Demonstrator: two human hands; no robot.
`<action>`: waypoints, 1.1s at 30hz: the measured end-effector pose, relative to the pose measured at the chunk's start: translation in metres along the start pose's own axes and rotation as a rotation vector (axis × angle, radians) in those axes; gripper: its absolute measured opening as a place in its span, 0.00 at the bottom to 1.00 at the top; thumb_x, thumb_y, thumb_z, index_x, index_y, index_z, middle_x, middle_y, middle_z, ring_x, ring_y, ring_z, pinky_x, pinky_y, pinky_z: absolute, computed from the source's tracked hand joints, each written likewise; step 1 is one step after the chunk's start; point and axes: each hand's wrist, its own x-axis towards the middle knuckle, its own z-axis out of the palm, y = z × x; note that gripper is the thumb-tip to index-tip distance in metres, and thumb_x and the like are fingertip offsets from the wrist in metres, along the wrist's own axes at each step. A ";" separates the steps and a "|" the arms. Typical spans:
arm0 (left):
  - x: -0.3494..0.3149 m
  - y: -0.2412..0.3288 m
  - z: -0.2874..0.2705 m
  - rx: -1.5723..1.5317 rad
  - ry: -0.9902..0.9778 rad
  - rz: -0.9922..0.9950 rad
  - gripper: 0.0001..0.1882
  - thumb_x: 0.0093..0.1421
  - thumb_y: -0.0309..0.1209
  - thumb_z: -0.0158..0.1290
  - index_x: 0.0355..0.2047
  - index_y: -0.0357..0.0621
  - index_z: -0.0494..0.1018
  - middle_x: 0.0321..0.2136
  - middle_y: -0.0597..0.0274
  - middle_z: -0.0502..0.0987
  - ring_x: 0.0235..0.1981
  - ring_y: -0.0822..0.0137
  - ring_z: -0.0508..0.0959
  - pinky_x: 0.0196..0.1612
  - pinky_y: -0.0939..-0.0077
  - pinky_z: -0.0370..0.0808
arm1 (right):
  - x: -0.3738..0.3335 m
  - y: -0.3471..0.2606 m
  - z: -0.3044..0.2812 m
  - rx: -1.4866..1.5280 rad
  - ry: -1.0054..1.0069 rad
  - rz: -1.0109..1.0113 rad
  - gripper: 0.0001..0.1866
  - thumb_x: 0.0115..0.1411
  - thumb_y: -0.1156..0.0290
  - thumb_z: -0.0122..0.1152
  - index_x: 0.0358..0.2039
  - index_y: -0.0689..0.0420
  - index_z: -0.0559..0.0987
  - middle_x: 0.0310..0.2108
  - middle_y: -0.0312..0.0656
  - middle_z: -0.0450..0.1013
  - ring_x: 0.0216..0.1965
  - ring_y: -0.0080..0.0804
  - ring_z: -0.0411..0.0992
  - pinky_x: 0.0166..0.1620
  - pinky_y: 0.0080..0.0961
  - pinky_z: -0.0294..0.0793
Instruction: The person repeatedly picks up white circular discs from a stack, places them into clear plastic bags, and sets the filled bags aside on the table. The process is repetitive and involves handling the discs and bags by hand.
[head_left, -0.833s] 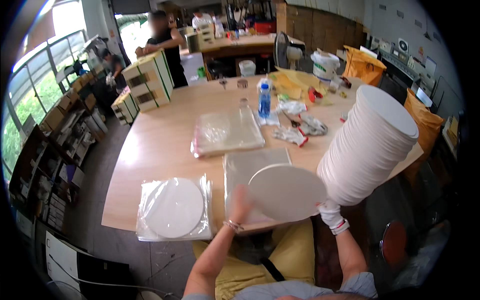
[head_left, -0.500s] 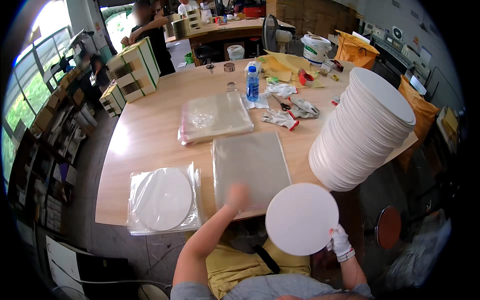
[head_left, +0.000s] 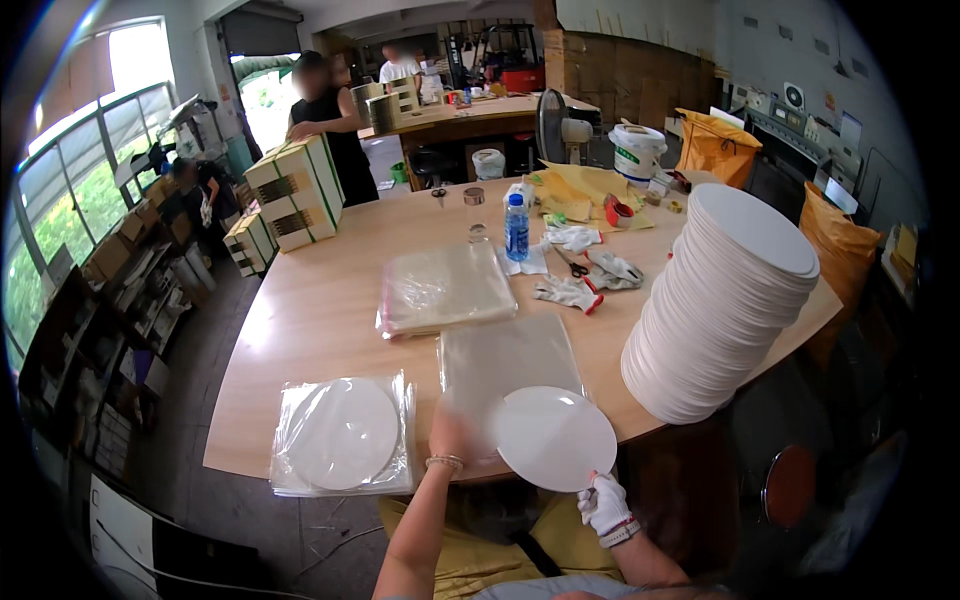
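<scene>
My right hand (head_left: pixel 606 506), in a white glove, grips the near edge of a white round disc (head_left: pixel 557 442). The disc is tilted over the near right part of a pile of clear plastic bags (head_left: pixel 508 350). My bare left hand (head_left: pixel 458 432) is at the near left of those bags, beside the disc's left edge; motion smears its fingers. Further left lie clear bags with a white disc inside (head_left: pixel 345 436). A tall, leaning stack of white discs (head_left: pixel 715 310) stands on the right.
Another pile of clear bags (head_left: pixel 445 290) lies farther back on the wooden table (head_left: pixel 300 330). Beyond are a blue-capped bottle (head_left: pixel 516 228), gloves (head_left: pixel 570 292), scissors (head_left: pixel 574 265), tape (head_left: pixel 618 212) and a white bucket (head_left: pixel 637 155). A person (head_left: pixel 335 140) stands at strapped boxes behind.
My right hand has brought the disc leftward, over the near part of the bags, and tilted it. My left hand stays near the bags' front edge. The view has shifted upward.
</scene>
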 end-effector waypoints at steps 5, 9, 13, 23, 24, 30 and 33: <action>0.009 0.025 -0.012 -0.578 -0.390 -0.177 0.06 0.52 0.30 0.49 0.29 0.43 0.71 0.24 0.58 0.73 0.27 0.62 0.73 0.32 0.72 0.71 | 0.004 -0.006 0.020 0.111 -0.027 0.015 0.02 0.60 0.73 0.46 0.33 0.49 0.67 0.26 0.36 0.67 0.20 0.28 0.67 0.16 0.21 0.66; -0.020 0.081 0.022 -1.544 0.207 -0.786 0.13 0.52 0.30 0.53 0.38 0.41 0.70 0.29 0.58 0.74 0.33 0.64 0.75 0.36 0.72 0.73 | 0.013 -0.003 0.048 0.259 -0.005 -0.030 0.04 0.59 0.74 0.47 0.34 0.49 0.67 0.27 0.35 0.67 0.21 0.28 0.68 0.19 0.22 0.70; -0.023 0.117 0.049 -0.777 -0.228 -0.314 0.14 0.55 0.29 0.49 0.43 0.40 0.70 0.35 0.57 0.76 0.36 0.62 0.76 0.38 0.71 0.73 | 0.020 -0.003 0.052 0.235 -0.038 -0.058 0.04 0.60 0.73 0.47 0.35 0.49 0.67 0.27 0.36 0.67 0.21 0.28 0.68 0.21 0.24 0.71; -0.140 0.170 0.068 -1.813 -0.108 -0.923 0.12 0.61 0.30 0.45 0.41 0.35 0.70 0.34 0.63 0.76 0.34 0.71 0.74 0.37 0.78 0.71 | 0.031 0.037 0.047 0.154 0.046 0.001 0.06 0.61 0.72 0.44 0.40 0.52 0.64 0.30 0.43 0.70 0.26 0.41 0.74 0.26 0.40 0.77; -0.145 0.168 0.073 -1.844 -0.149 -0.974 0.13 0.61 0.31 0.46 0.41 0.35 0.70 0.34 0.63 0.76 0.33 0.72 0.74 0.37 0.79 0.71 | 0.036 0.035 0.050 0.157 0.003 0.003 0.06 0.61 0.72 0.43 0.39 0.54 0.64 0.30 0.43 0.70 0.27 0.43 0.74 0.27 0.41 0.77; -0.137 0.161 0.060 -1.856 -0.218 -0.982 0.12 0.61 0.30 0.47 0.42 0.35 0.68 0.35 0.61 0.74 0.34 0.71 0.75 0.37 0.76 0.76 | 0.083 0.031 0.040 0.312 -0.241 0.009 0.07 0.58 0.76 0.40 0.37 0.61 0.65 0.41 0.55 0.66 0.45 0.56 0.67 0.46 0.56 0.69; -0.131 0.159 0.052 -1.912 -0.236 -1.050 0.13 0.61 0.30 0.46 0.43 0.35 0.67 0.38 0.60 0.73 0.37 0.69 0.75 0.37 0.73 0.77 | 0.088 0.027 0.041 0.271 -0.253 -0.004 0.08 0.61 0.69 0.41 0.37 0.59 0.66 0.39 0.51 0.68 0.44 0.56 0.68 0.47 0.57 0.67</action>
